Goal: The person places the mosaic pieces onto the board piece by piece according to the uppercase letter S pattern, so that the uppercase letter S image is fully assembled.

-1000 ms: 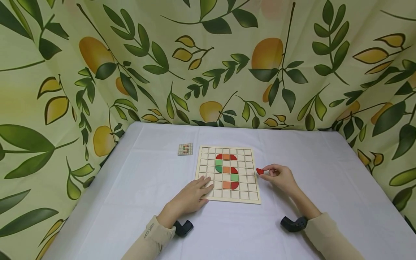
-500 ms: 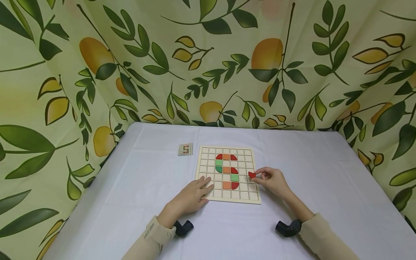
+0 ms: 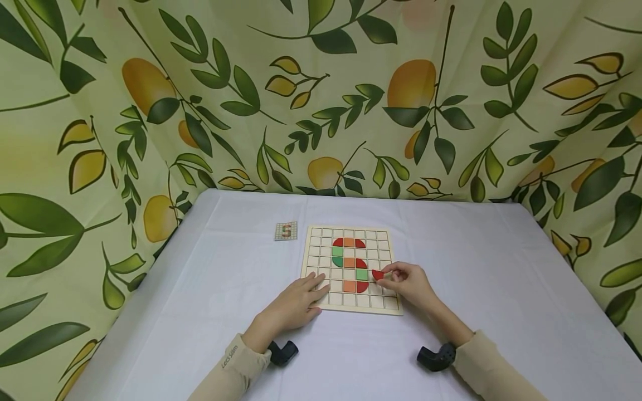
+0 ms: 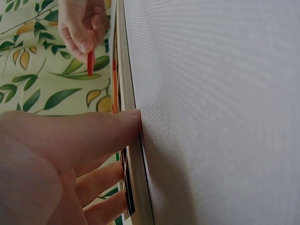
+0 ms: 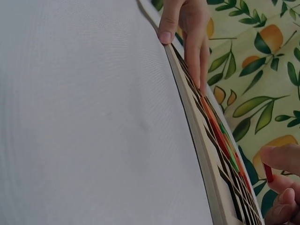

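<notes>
A square wooden grid board (image 3: 321,234) lies on the table, with red, orange and green tiles forming an S shape in its cells. My left hand (image 3: 296,301) rests on the board's near left corner, fingers fairly straight on top; in the left wrist view its thumb (image 4: 93,136) touches the near edge. Between thumb and fingers, my right hand (image 3: 410,283) pinches a red rounded tile (image 3: 378,275). That tile is held above the board's right part, just right of a light green tile (image 3: 361,274). The right wrist view shows the red tile (image 5: 268,172) edge-on, apart from the board.
A small card (image 3: 286,231) with a similar S pattern on a grid lies left of the board's far corner. White cloth (image 3: 200,278) covers the table. A leaf-and-fruit patterned curtain (image 3: 321,111) hangs behind and at both sides.
My right hand has moved left with the red tile, from beside the board's right edge to over its right columns. The left hand has stayed in place.
</notes>
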Available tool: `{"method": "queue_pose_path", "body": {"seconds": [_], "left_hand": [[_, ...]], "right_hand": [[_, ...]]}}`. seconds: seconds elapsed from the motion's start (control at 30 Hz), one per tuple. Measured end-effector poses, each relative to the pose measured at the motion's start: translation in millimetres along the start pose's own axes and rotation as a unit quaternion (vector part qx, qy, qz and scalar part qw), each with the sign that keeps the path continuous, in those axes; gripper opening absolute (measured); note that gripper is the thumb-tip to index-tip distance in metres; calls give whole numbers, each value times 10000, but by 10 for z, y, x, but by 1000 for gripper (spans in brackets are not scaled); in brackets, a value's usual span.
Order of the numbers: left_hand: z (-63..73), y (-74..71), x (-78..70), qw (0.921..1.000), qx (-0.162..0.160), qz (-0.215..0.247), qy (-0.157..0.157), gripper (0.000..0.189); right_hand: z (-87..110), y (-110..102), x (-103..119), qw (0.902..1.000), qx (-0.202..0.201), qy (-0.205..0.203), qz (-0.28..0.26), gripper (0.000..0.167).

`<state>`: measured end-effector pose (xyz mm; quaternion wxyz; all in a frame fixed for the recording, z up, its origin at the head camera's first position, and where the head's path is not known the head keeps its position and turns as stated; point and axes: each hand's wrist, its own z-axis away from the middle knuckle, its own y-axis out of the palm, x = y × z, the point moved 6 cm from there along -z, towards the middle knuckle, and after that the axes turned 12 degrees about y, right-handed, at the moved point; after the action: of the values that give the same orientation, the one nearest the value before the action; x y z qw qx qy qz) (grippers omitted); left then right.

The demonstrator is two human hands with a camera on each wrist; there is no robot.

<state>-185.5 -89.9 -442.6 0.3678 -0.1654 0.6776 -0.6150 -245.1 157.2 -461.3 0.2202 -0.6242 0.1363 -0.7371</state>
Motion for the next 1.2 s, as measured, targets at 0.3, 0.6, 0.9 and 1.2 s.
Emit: {"method": "queue_pose_path", "body": {"seconds": [0.3, 0.6, 0.9, 1.2], "left_hand": [[-3, 21, 9, 10000, -40, -6, 35, 51], [-14, 26, 2, 9998, -39, -96, 163, 51], [-11, 22, 2, 9998, -46, -124, 173, 50], [-7, 14, 2, 9999, -22, -89, 91, 51]], "right_hand": [[29, 121, 47, 9996, 194, -46, -183, 32], [44, 251, 108, 9993, 323, -157, -95, 29], [55, 403, 162, 9981, 442, -423, -87, 26], [61, 508, 213, 9977, 431, -524, 14, 24]]}}
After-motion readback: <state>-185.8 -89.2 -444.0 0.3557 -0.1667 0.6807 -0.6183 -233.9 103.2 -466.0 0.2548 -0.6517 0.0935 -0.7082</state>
